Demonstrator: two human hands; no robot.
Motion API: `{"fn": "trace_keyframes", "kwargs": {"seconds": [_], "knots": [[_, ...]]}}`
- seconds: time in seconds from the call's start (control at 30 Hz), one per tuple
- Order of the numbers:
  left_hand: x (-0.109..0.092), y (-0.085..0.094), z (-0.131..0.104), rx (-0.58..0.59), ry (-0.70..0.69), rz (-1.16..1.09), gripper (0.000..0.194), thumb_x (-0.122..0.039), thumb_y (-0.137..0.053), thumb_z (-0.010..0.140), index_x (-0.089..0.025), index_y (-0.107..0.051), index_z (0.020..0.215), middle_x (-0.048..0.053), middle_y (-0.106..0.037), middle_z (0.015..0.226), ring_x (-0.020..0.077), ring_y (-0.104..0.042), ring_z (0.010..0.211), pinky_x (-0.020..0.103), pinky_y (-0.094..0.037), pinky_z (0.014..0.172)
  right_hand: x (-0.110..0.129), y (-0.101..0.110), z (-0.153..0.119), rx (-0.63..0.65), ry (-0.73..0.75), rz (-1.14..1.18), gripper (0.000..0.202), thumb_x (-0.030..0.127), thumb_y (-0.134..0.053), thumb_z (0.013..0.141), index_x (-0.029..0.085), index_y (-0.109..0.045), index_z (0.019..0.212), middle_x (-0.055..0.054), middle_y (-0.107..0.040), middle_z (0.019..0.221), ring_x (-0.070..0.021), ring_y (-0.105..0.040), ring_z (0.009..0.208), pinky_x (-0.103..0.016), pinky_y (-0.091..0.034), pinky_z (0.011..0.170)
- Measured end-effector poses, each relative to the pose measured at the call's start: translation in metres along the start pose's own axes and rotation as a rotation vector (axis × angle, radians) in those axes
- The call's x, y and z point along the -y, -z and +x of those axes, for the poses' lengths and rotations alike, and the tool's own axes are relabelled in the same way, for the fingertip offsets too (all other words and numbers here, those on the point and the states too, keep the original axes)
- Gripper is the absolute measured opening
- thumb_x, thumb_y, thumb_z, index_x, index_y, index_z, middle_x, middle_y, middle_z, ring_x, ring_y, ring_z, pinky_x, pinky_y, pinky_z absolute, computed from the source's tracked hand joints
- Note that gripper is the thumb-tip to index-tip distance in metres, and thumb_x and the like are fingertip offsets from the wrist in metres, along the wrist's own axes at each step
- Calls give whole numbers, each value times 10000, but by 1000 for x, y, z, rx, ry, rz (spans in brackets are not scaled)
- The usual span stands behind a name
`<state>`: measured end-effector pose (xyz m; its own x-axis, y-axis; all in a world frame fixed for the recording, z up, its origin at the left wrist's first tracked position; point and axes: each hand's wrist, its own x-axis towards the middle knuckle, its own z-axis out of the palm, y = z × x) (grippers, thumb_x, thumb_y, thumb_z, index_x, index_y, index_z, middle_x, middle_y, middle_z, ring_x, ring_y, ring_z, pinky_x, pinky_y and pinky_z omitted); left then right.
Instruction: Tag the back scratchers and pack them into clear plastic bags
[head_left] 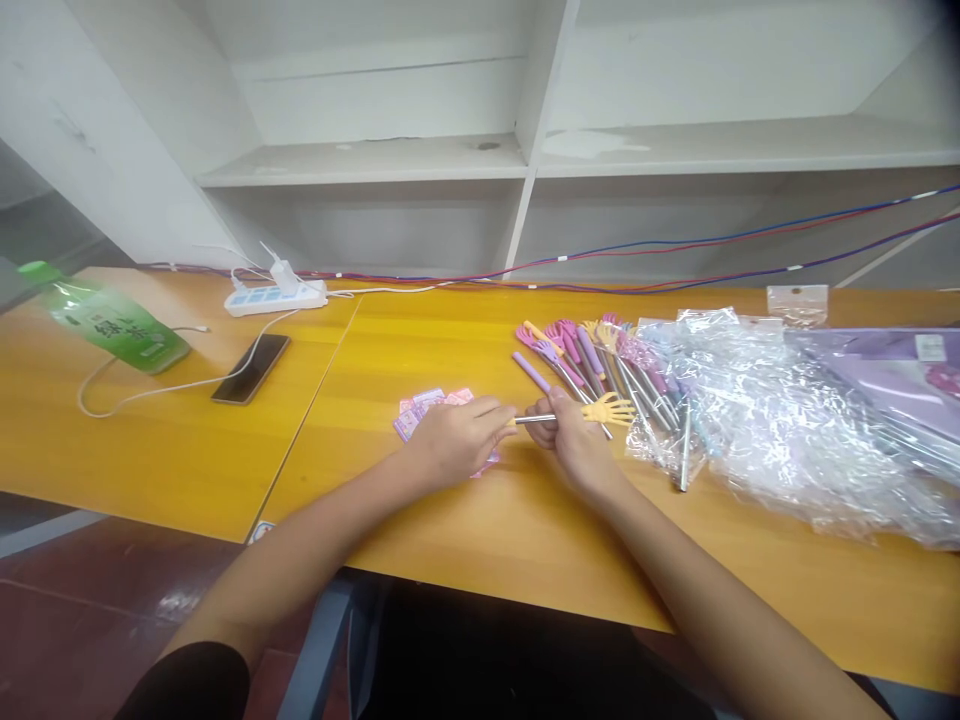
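Observation:
A yellow back scratcher (609, 409) with a metal shaft lies level between my two hands, its hand-shaped head pointing right. My left hand (457, 437) is closed round the handle end, which the fingers mostly hide. Gripping the shaft nearer the head is my right hand (571, 437), with the thumb on top. Small printed cards (420, 405) in pink and purple lie on the table, partly under my left hand. Just beyond my right hand is a pile of back scratchers (581, 350) in pink, purple and yellow.
Clear plastic bags (780, 420) heap up at the right, beside a purple package (885, 370). At the left stand a tilted green bottle (124, 325), a phone (251, 369) and a power strip (277, 296) with a white cable. Cables run along the table's back edge below white shelves (375, 165).

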<state>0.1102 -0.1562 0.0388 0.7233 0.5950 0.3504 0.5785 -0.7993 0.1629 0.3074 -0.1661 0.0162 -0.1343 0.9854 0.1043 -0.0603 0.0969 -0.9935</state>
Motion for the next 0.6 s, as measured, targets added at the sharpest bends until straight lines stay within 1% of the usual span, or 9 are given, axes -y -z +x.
{"fn": "trace_keyframes", "kwargs": {"seconds": [0.1, 0.17, 0.23, 0.3, 0.33, 0.4, 0.47, 0.53, 0.6], "knots": [[-6, 7, 5, 155, 60, 121, 206, -268, -453, 1082, -152, -621, 1108, 100, -705, 1036, 218, -697, 922, 305, -520, 714, 7, 7, 3, 153, -70, -136, 640, 768, -427, 1006, 237, -372, 653, 49, -302, 593, -124, -275, 538, -292, -243, 522], [-6, 16, 8, 210, 170, 177, 230, -305, -420, 1104, -156, -595, 1125, 98, -706, 1021, 226, -697, 886, 314, -505, 694, 15, 17, 7, 120, -28, -104, 606, 791, -400, 996, 240, -454, 750, 48, -363, 620, -130, -324, 524, -288, -291, 521], [-2, 26, 10, 236, 265, 211, 302, -371, -351, 1131, -173, -578, 1144, 85, -715, 1019, 215, -695, 829, 307, -481, 664, 27, 29, 11, -58, 151, -165, 540, 779, -428, 987, 254, -549, 957, 12, -527, 756, -156, -466, 588, -305, -406, 580], [3, 35, 11, 247, 269, 228, 332, -395, -320, 1140, -181, -573, 1135, 77, -723, 1027, 208, -698, 832, 297, -466, 661, 41, 39, 13, -170, 383, -489, 503, 710, -560, 966, 269, -568, 1206, -67, -652, 1046, -218, -616, 846, -370, -500, 781], [5, 38, 11, 251, 236, 233, 330, -390, -321, 1141, -180, -574, 1126, 78, -726, 1028, 209, -702, 858, 294, -465, 670, 47, 42, 12, -140, 487, -725, 503, 650, -615, 965, 262, -568, 1282, -104, -662, 1170, -256, -629, 999, -411, -488, 897], [5, 43, 12, 256, 158, 259, 324, -369, -330, 1140, -171, -581, 1090, 84, -728, 1000, 217, -708, 897, 293, -463, 677, 57, 42, 10, 37, 643, -1180, 373, 500, -616, 1016, 206, -636, 1244, -149, -689, 1197, -304, -603, 1125, -449, -417, 999], [1, 45, 12, 270, 100, 300, 323, -354, -341, 1137, -162, -589, 1062, 90, -727, 964, 228, -714, 894, 297, -458, 657, 63, 35, 7, 212, 739, -1474, 251, 340, -518, 1078, 161, -693, 1055, -153, -722, 1040, -288, -616, 1022, -417, -393, 944], [-3, 48, 12, 297, 62, 340, 312, -336, -351, 1133, -157, -595, 1058, 91, -729, 939, 233, -720, 855, 300, -448, 620, 67, 26, 4, 289, 804, -1606, 304, 239, -459, 1093, 152, -686, 910, -130, -715, 897, -250, -602, 882, -374, -369, 853], [-5, 54, 10, 332, 25, 363, 288, -321, -366, 1126, -156, -599, 1082, 92, -735, 935, 232, -723, 810, 301, -441, 590, 73, 21, 2, 313, 855, -1640, 319, 205, -451, 1092, 151, -683, 879, -103, -700, 825, -228, -581, 815, -354, -340, 805]]}}
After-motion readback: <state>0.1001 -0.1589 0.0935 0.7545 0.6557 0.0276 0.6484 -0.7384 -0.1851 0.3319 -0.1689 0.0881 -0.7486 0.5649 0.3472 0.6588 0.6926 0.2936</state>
